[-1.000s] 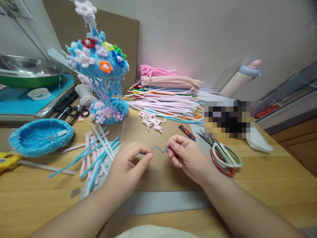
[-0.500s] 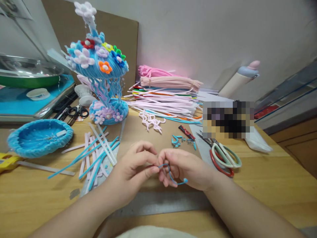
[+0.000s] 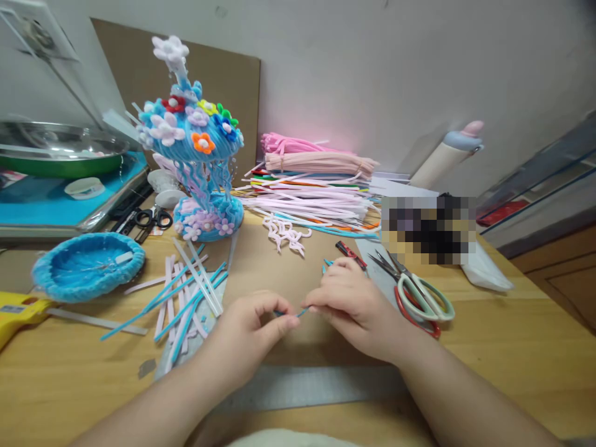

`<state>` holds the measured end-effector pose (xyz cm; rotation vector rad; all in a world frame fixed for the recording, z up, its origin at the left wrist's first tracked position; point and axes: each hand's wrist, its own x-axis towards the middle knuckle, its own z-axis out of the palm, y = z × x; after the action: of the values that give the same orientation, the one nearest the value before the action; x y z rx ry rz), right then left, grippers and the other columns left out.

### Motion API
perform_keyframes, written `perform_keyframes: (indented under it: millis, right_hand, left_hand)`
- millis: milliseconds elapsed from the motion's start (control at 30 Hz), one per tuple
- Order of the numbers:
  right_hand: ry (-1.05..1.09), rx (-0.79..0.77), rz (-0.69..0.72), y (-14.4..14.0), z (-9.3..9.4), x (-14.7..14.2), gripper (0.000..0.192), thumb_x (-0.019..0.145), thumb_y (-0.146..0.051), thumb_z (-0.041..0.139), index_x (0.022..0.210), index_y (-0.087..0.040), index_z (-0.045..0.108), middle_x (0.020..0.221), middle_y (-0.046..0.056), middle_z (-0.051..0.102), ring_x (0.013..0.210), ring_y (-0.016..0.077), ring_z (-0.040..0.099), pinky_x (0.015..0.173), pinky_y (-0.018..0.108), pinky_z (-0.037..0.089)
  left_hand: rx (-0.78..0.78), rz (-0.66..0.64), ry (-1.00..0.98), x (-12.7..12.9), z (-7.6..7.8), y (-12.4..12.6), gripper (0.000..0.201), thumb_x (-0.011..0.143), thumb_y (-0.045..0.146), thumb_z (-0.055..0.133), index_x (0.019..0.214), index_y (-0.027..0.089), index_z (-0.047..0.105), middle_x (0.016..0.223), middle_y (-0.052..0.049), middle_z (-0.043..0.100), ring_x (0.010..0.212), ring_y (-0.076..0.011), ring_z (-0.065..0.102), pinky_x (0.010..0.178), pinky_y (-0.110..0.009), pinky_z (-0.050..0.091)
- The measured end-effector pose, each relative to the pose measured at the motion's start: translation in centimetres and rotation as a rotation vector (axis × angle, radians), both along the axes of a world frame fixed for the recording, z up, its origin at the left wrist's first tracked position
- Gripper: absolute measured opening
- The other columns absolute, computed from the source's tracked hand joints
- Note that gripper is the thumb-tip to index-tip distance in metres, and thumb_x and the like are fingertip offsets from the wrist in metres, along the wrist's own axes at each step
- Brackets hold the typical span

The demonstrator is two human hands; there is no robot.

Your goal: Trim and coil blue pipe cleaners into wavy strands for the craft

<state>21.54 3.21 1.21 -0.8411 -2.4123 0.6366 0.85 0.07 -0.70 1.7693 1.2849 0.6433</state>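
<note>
at far left i see a yellow tool (image 3: 16, 308) on the wooden surface (image 3: 512, 347), with a woven blue bowl (image 3: 88, 267) just behind it. further right, loose blue and white strips (image 3: 186, 292) lie fanned out in front of a blue flowered ornament (image 3: 198, 149) standing upright. my left hand (image 3: 249, 338) hovers above a brown mat (image 3: 261, 248), its fingers (image 3: 279, 323) pinched together on one end of a short blue pipe cleaner (image 3: 293, 315). the pipe cleaner spans the small gap between both hands, just above the mat. my right hand (image 3: 356, 304) takes the other end, fingers closed on it; the grip itself is partly hidden by the knuckles. a metal ruler (image 3: 307, 385) lies nearer to me, below both hands. behind, a stack of pink and white pipe cleaners (image 3: 316, 180) rests by the wall. scissors (image 3: 419, 295) lie just beside the right hand
</note>
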Motion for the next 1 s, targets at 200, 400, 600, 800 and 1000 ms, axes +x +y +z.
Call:
perform_keyframes:
  millis: [200, 400, 600, 800, 1000]
  right_hand:
    - [0.218, -0.872, -0.132, -0.3, -0.9, -1.1, 0.028, 0.086, -0.037, 0.052, 0.081, -0.013, 0.066, 0.052, -0.003, 0.049, 0.049, 0.0102, 0.044, 0.050, 0.024, 0.032]
    - [0.063, -0.115, -0.084, -0.4, -0.4, -0.6, 0.020, 0.090, -0.025, 0.049, 0.086, -0.018, 0.067, 0.064, 0.001, 0.060, 0.064, 0.0132, 0.049, 0.074, 0.034, 0.035]
    - [-0.084, 0.444, 0.058, -0.4, -0.3, 0.4, 0.020, 0.090, -0.015, 0.048, 0.098, -0.025, 0.063, 0.074, 0.000, 0.065, 0.075, 0.0154, 0.049, 0.088, 0.042, 0.025]
    - [0.030, 0.484, 0.002, -0.3, -0.2, 0.5, 0.021, 0.090, -0.013, 0.046, 0.098, -0.023, 0.063, 0.073, 0.000, 0.064, 0.072, 0.0145, 0.050, 0.085, 0.039, 0.027]
    - [0.075, 0.393, -0.069, 0.4, -1.3, 0.4, 0.021, 0.091, -0.015, 0.046, 0.100, -0.023, 0.063, 0.076, 0.002, 0.062, 0.074, 0.0148, 0.052, 0.082, 0.037, 0.029]
  left_hand:
    - [1.075, -0.024, 0.448, -1.3, 1.3, -1.1, 0.022, 0.080, 0.010, 0.062, 0.099, 0.020, 0.063, 0.099, -0.004, 0.071, 0.094, -0.0211, 0.060, 0.095, -0.039, 0.036]
    - [0.583, 0.075, 0.455, -1.1, 2.2, -1.4, 0.013, 0.085, 0.025, 0.055, 0.077, 0.021, 0.064, 0.080, -0.004, 0.069, 0.081, -0.0221, 0.058, 0.082, -0.039, 0.036]
    - [-0.591, 0.078, -0.415, -1.1, 0.9, -3.2, 0.033, 0.079, 0.048, 0.059, 0.067, 0.017, 0.061, 0.066, -0.001, 0.061, 0.067, -0.0150, 0.052, 0.067, -0.027, 0.039]
    - [-0.414, 0.103, -0.241, -3.0, 1.1, -2.5, 0.037, 0.081, 0.050, 0.053, 0.093, 0.018, 0.065, 0.085, -0.007, 0.068, 0.074, -0.0189, 0.060, 0.069, -0.028, 0.045]
    - [0.046, 0.594, 0.649, -7.7, 1.5, 3.5, 0.032, 0.075, 0.049, 0.053, 0.074, 0.018, 0.061, 0.083, -0.015, 0.066, 0.086, -0.0364, 0.059, 0.070, -0.040, 0.042]
